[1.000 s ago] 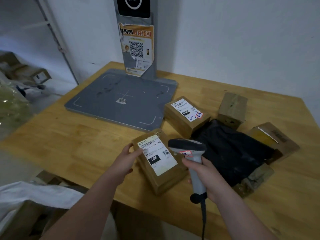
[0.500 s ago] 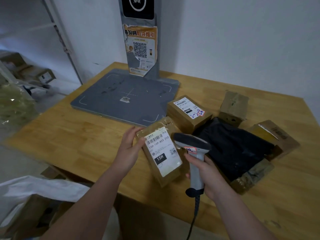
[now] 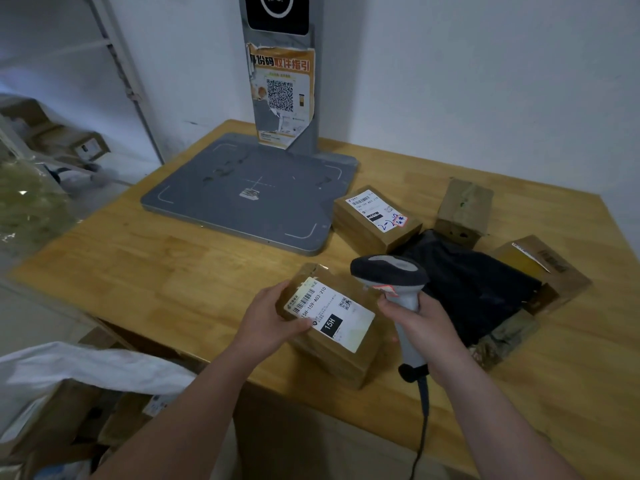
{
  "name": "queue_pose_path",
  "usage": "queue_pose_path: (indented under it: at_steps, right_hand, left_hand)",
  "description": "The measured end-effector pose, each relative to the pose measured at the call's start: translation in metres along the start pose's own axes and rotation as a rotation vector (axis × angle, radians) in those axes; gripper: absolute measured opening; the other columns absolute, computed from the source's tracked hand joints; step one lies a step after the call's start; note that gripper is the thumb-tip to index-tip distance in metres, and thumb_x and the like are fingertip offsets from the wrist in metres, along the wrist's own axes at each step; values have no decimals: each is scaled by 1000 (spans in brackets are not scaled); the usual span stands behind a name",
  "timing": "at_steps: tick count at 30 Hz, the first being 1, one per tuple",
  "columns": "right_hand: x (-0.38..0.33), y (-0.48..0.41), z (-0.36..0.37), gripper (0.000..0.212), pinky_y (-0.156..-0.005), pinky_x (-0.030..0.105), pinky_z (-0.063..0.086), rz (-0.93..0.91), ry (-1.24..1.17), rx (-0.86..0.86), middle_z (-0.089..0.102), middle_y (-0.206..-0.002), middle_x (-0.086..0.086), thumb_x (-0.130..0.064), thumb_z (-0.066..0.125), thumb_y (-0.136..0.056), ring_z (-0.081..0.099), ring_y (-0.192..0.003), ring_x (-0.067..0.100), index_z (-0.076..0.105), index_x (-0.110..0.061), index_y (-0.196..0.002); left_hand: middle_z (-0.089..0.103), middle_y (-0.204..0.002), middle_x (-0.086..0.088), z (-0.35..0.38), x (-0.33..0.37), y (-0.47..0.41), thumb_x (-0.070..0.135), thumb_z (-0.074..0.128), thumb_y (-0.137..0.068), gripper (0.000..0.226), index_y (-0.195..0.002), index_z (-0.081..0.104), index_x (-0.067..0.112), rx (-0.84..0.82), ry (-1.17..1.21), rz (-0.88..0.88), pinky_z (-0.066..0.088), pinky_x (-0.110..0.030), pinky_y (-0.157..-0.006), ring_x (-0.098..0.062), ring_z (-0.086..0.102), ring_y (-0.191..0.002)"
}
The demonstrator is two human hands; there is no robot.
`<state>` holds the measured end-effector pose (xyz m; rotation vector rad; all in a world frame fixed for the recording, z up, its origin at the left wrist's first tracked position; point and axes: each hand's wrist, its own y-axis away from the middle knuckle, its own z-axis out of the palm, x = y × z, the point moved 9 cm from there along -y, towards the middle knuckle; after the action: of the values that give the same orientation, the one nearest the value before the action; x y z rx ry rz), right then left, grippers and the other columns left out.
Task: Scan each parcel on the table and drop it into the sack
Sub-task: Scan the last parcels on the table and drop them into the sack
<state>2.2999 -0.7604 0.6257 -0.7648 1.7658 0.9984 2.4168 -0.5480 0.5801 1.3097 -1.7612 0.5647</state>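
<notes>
Now the scanning step: at lower centre the left hand (image 3: 266, 320) grips the labelled parcel (image 3: 349, 344) by its left end, the right hand (image 3: 420, 329) curled round the scanner (image 3: 389, 271) handle beside it. Next, likely: aim at the barcode (image 3: 306, 299), then the sack (image 3: 86, 368) at lower left

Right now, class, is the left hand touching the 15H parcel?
Touching. The head view shows the left hand gripping the 15H parcel, thumb across its label. The right hand holds the scanner.

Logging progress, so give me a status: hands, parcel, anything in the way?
Left hand grips 15H parcel, label up. Right hand holds scanner beside it. Nothing between scanner and label.
</notes>
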Motion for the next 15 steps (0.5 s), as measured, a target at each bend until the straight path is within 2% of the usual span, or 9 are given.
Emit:
queue_pose_path:
  at_steps: [2, 4, 9, 15]
  right_hand:
    - [-15, 1, 0, 10, -62, 30, 51, -28, 62, -76, 72, -87, 9, -23, 69, -88, 65, -69, 17, 68, -19, -96]
    - [-29, 2, 3, 14, -56, 27, 49, -19, 158, -179, 73, -79, 6, -26, 69, -87, 60, -59, 16, 69, -15, -95]
    - [-57, 7, 15, 22, -50, 24, 46, -12, 352, -368, 70, -69, 4, -32, 71, -86, 58, -54, 12, 69, -11, -90]
    - [-71, 8, 24, 23, -49, 22, 44, -5, 493, -422, 64, -62, 3, -32, 70, -88, 55, -51, 11, 67, -11, -78]
  left_hand:
    - [40, -126, 12, 2, 0, 3, 25, 83, -72, 90, -147, 34, 22, -38, 19, 2, 35, -18, -92, -5, 40, -117]
    - [39, -130, 11, 3, -3, 4, 24, 84, -72, 94, -150, 30, 22, -65, 33, -11, 32, -20, -96, -3, 35, -117]
    - [39, -144, 3, 4, -6, 6, 24, 83, -72, 96, -151, 27, 24, -96, 79, -26, 32, -26, -102, -4, 32, -121]
    - [40, -143, 4, 6, -10, 5, 24, 83, -72, 98, -151, 25, 25, -116, 93, -36, 34, -27, -102, -7, 36, -124]
